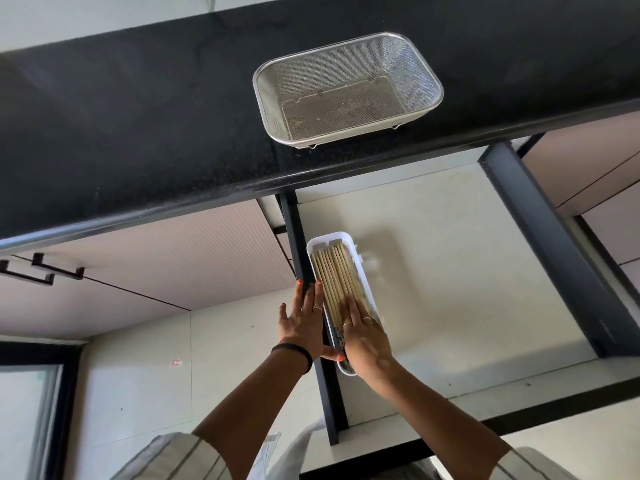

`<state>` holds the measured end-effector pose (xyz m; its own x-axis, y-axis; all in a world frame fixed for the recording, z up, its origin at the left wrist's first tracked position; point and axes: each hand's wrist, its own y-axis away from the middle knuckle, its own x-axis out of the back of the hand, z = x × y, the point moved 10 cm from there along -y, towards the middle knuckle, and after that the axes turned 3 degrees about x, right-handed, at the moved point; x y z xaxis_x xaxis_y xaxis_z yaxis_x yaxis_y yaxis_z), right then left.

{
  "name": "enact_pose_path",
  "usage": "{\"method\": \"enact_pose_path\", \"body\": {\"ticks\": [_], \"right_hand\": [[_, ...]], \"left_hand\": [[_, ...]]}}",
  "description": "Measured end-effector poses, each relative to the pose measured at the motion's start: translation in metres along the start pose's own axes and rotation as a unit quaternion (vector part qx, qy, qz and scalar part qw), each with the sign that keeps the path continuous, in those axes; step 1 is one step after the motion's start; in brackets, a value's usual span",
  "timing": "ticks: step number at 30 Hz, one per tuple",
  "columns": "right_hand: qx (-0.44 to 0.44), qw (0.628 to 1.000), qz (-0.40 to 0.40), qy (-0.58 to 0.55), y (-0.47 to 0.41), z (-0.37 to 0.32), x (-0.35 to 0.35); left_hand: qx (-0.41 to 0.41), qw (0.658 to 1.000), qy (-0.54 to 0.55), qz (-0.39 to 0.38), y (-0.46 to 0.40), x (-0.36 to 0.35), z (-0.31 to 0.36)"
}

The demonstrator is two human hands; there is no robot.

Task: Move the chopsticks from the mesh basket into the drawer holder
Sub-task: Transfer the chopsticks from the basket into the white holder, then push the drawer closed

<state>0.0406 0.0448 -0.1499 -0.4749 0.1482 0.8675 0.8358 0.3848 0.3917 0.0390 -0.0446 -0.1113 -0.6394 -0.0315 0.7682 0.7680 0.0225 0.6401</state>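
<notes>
The chopsticks (334, 284) lie side by side in the white holder (360, 268), which stands inside the open drawer (450, 237), close along the drawer's left edge. Their pale ends point toward the far end of the holder, and the darker ends are near the person, partly hidden under the hands.

The right hand (365, 336) lies flat on the near part of the chopsticks, with the fingers stretched out and pressed on the sticks, not curled around them. Rings are visible on two fingers. The left hand (304, 323) is also flat and spread. Its fingers rest on the dark left wall of the drawer and on the left rim of the holder, and its thumb reaches under the right wrist toward the near end of the holder. It grasps nothing. A dark band is around the left wrist.

The mesh basket (348, 90) stands on the black countertop (138, 133), near the front edge of this surface, just above the open drawer. No chopsticks are seen in it; only some small dark specks lie on its bottom. On the left, below the countertop, dark handles (41, 268) stick out from a cabinet front.
</notes>
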Motion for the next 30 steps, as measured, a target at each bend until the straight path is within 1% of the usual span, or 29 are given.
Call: {"method": "enact_pose_path", "body": {"ticks": [5, 10, 12, 16, 20, 23, 25, 27, 30], "right_hand": [[-0.043, 0.998, -0.034, -0.011, -0.003, 0.000, -0.006], [-0.056, 0.997, -0.036, -0.049, 0.005, 0.006, -0.010], [-0.064, 0.997, -0.027, -0.041, 0.011, 0.009, 0.001], [-0.048, 0.996, -0.037, -0.067, 0.011, 0.009, 0.005], [0.004, 0.997, -0.003, -0.076, 0.015, 0.001, 0.038], [0.035, 0.994, 0.047, -0.090, 0.035, 0.009, 0.070], [0.061, 0.992, 0.064, -0.088, 0.055, 0.022, 0.088], [0.083, 0.993, 0.050, -0.065, 0.076, 0.041, 0.098], [0.062, 0.998, -0.010, -0.032, 0.101, 0.083, 0.102]], "left_hand": [[0.004, 1.000, 0.004, 0.002, -0.002, -0.001, -0.001], [0.005, 1.000, 0.002, -0.006, -0.004, -0.005, -0.003], [-0.005, 1.000, 0.011, 0.012, -0.003, 0.002, -0.001], [-0.011, 1.000, 0.007, 0.015, -0.006, 0.003, -0.002], [-0.028, 0.998, 0.038, 0.028, -0.008, 0.012, -0.004], [-0.058, 0.996, 0.057, 0.027, -0.003, 0.017, 0.002], [-0.099, 0.993, 0.055, 0.026, 0.005, 0.017, 0.014], [-0.150, 0.987, 0.049, 0.009, 0.016, 0.012, 0.031], [-0.210, 0.976, 0.023, -0.046, 0.032, -0.004, 0.059]]}}
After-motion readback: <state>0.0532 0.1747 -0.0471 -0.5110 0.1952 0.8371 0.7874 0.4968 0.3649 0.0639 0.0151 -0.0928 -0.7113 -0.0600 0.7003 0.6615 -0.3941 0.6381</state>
